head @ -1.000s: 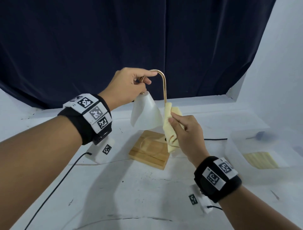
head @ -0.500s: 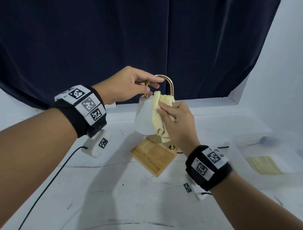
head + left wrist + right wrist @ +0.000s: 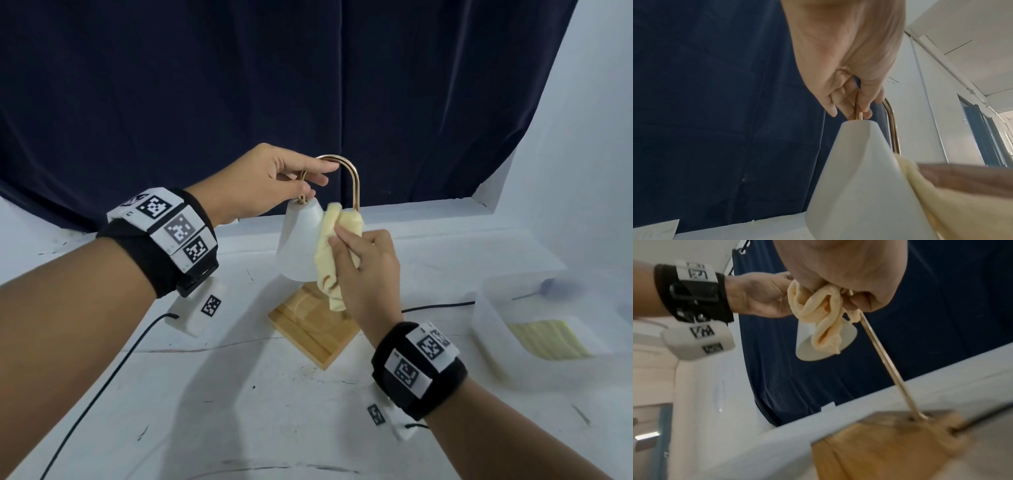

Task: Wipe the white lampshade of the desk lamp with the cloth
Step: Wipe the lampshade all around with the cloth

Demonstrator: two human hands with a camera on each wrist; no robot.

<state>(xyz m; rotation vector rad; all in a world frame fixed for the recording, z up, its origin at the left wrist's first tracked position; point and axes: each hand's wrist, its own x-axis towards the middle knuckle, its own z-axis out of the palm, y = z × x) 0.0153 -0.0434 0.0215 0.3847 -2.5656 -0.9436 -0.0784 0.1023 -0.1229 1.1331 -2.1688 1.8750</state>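
Observation:
The desk lamp has a white cone lampshade (image 3: 296, 245) (image 3: 855, 181) (image 3: 807, 344), a curved brass arm (image 3: 352, 178) (image 3: 893, 128) and a square wooden base (image 3: 315, 329) (image 3: 890, 447). My left hand (image 3: 274, 181) (image 3: 849, 81) pinches the brass arm just above the shade's top. My right hand (image 3: 368, 270) (image 3: 849, 272) holds a bunched pale yellow cloth (image 3: 337, 250) (image 3: 822, 324) (image 3: 941, 203) and presses it against the right side of the shade. The cloth's lower end hangs past the shade's rim.
A translucent plastic bin (image 3: 493, 342) with a folded yellow cloth (image 3: 544, 339) inside stands at the right. A black cable (image 3: 438, 306) runs from the lamp base toward it. A dark curtain (image 3: 274, 85) hangs behind the white table (image 3: 239, 411).
My right hand brought the cloth from beside the brass arm onto the shade and has since slid it down the shade's right side. The left hand kept its hold above the shade.

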